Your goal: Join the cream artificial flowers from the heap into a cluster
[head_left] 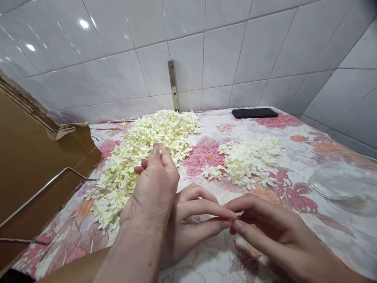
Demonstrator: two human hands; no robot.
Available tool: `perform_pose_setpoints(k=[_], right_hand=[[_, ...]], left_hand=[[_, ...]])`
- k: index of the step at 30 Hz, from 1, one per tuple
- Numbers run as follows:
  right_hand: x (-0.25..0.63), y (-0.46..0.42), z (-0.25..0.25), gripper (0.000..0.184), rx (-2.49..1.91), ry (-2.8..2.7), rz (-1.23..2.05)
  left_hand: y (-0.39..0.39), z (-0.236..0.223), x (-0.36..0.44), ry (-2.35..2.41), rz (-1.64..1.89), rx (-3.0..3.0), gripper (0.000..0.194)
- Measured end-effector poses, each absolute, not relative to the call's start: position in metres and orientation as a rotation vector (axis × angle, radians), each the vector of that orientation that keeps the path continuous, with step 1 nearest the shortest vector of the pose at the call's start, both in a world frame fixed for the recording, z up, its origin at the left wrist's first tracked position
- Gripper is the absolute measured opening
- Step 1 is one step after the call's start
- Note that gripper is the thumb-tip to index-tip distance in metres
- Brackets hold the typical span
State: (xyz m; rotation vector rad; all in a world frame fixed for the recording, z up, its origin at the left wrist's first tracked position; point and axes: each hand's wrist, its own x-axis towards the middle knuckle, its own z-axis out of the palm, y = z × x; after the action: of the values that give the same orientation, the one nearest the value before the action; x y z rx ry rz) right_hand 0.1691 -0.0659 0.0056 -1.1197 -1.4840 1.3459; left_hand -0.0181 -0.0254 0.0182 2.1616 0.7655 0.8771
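Observation:
My left hand (196, 218) and my right hand (269, 228) meet at the front middle of the table. Fingertips of both pinch a small whitish flower (239, 214), mostly hidden between them. Across my left forearm lies another person's forearm; that person's hand (157, 173) is closed, thumb against finger, over a large heap of pale yellow-white flowers (161, 127). Whether it holds a flower is hard to make out. To the right, beyond my fingers, is a smaller heap of similar flowers (247, 159).
A floral cloth (204, 157) covers the table. A torn cardboard box (41, 153) with a bent metal wire (38, 196) stands at left. A black phone (255, 113) lies at the back. A clear, blurred dish (338, 184) is at right. A metal bracket (173, 84) rises against the tiled wall.

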Motion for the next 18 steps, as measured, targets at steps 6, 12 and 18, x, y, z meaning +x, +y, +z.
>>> perform_pose_setpoints(k=[6,12,18], right_hand=[[0.165,-0.068,0.003,0.019,-1.14,-1.278,1.529],[0.166,-0.064,-0.004,0.021,-1.066,-1.179,1.688],[0.165,-0.06,-0.004,0.026,-1.032,-1.111,1.88]], left_hand=[[-0.026,0.018,-0.014,0.823,0.838,2.039,0.014],[-0.022,0.013,-0.008,0.831,0.915,1.973,0.011],[-0.024,0.02,-0.012,0.796,0.874,2.05,0.006]])
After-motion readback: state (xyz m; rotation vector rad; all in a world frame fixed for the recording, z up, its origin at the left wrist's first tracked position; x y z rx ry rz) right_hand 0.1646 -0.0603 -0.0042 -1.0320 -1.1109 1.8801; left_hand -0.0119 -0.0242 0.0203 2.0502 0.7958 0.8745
